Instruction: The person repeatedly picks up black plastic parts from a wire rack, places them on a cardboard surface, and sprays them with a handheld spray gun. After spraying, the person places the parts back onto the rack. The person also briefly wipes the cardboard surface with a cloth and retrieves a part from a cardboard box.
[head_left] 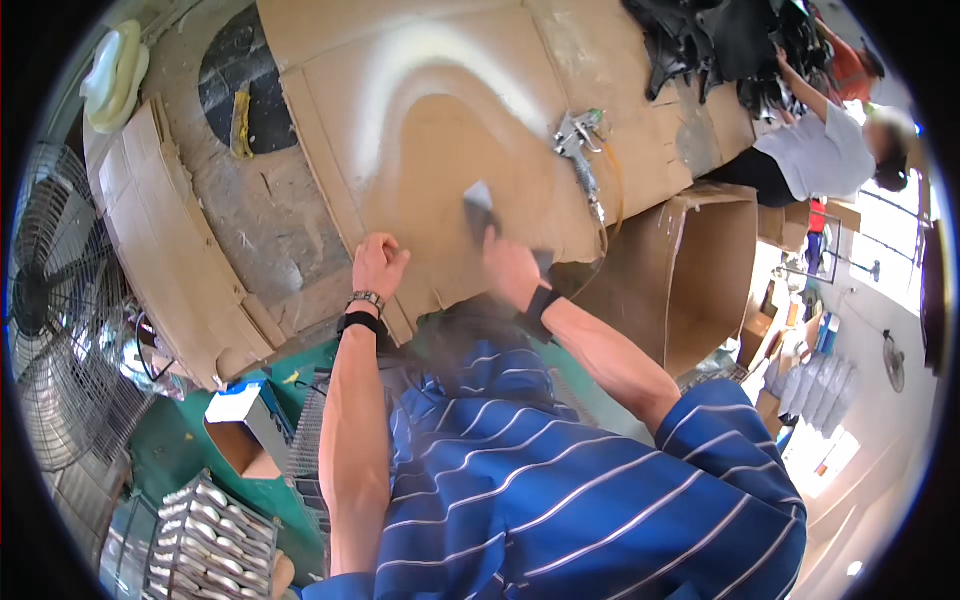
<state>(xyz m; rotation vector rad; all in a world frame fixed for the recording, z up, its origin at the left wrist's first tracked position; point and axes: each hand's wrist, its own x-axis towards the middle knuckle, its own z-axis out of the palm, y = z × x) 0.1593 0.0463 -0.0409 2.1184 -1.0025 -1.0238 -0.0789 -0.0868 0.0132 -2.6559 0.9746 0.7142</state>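
Observation:
My right hand [512,270] is closed on a flat dark grey piece [479,208] with a paler, shiny far end, held just over the cardboard. Its exact kind does not show, and some of it is hidden by the fingers. To the left, my left hand [378,262] is at the near edge of the cardboard with its fingers curled in and nothing visible in them. Beneath both hands, the cardboard sheet [435,150] carries a white, misty arch of sprayed coating. A metal spray gun [578,145] with a yellowish hose lies right of the arch.
Black floppy pieces [700,45] are heaped at the far right, near another person [820,150] in a white top. An open cardboard box [680,270] stands right of the table. On the left are a large fan [60,300] and a rack of pale curved pieces [215,540].

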